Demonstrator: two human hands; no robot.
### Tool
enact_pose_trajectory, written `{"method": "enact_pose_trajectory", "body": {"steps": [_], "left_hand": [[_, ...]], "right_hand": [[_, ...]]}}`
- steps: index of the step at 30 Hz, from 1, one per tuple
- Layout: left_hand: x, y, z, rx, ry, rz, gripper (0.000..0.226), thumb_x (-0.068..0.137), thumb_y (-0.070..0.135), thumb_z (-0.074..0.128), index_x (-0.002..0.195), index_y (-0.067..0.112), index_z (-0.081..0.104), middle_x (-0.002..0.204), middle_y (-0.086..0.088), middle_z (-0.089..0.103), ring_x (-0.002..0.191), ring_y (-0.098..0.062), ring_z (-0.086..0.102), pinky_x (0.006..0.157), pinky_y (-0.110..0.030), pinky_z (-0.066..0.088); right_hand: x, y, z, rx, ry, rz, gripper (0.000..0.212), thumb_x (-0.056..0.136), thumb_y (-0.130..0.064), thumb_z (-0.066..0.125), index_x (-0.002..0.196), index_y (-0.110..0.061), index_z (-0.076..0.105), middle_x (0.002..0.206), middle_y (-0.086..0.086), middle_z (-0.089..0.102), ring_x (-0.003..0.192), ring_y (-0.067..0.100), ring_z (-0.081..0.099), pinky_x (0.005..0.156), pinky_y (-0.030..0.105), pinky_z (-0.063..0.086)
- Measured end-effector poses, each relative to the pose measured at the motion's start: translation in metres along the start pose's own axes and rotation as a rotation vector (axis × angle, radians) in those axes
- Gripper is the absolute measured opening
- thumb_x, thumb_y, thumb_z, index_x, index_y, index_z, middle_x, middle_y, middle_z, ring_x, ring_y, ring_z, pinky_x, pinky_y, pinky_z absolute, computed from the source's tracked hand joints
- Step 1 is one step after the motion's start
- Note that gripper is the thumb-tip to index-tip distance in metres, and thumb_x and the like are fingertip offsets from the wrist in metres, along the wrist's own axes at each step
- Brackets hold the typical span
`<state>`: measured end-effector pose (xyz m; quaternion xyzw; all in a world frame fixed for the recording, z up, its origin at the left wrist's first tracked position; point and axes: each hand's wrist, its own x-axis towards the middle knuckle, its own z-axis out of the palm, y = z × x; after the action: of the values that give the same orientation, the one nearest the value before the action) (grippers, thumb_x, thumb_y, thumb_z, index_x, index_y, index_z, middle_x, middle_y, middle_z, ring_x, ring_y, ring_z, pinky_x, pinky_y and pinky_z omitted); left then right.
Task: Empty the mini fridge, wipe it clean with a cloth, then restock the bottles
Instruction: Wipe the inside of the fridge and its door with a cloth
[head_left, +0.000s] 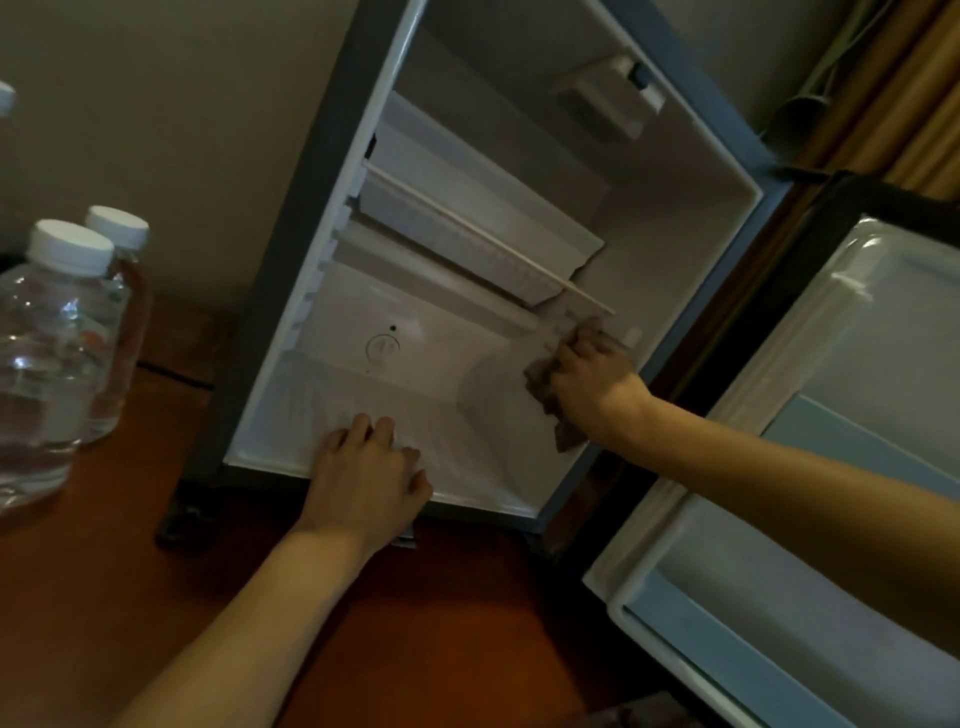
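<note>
The mini fridge (291, 291) stands open with no bottles showing on its white inner shelves. My right hand (592, 384) is inside it at the lower right, gripping a crumpled brownish cloth (540, 376) against the inner right wall, just below the wire shelf (488, 236). My left hand (366, 470) rests on the front lip of the fridge floor, its fingers bent over the edge. Two clear water bottles with white caps (47, 364) (122, 291) stand on the wooden floor to the left of the fridge.
The fridge door (810, 467) hangs open at the right, its white inner shelves facing me. A beige wall (182, 130) lies behind the bottles. Reddish wooden floor (441, 623) spreads in front. A thermostat dial (383, 347) sits on the fridge's back panel.
</note>
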<state>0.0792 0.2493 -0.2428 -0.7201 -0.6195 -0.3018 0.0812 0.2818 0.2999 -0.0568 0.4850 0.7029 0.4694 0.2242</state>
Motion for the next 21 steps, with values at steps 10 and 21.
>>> {"method": "enact_pose_trajectory", "body": {"steps": [10,21], "left_hand": [[0.001,-0.001,0.005,-0.006,0.080,0.006,0.034,0.091,0.049,0.051,0.102,0.029,0.077,0.105,-0.001,0.061,0.106,-0.023,0.052,0.085,-0.038,0.045],[0.005,-0.002,0.011,-0.010,0.094,-0.003,0.042,0.086,0.048,0.041,0.089,0.027,0.077,0.098,-0.002,0.060,0.100,-0.026,0.053,0.083,-0.041,0.045]], "right_hand": [[0.027,0.008,0.005,-0.007,-0.021,0.037,0.051,0.090,-0.047,0.058,0.130,-0.016,0.060,0.138,0.011,0.048,0.127,0.035,0.043,0.108,0.047,0.037],[0.063,0.018,0.009,-0.072,0.146,0.065,0.025,0.091,-0.033,0.064,0.107,-0.018,0.073,0.125,0.009,0.061,0.115,0.033,0.056,0.088,0.040,0.050]]}}
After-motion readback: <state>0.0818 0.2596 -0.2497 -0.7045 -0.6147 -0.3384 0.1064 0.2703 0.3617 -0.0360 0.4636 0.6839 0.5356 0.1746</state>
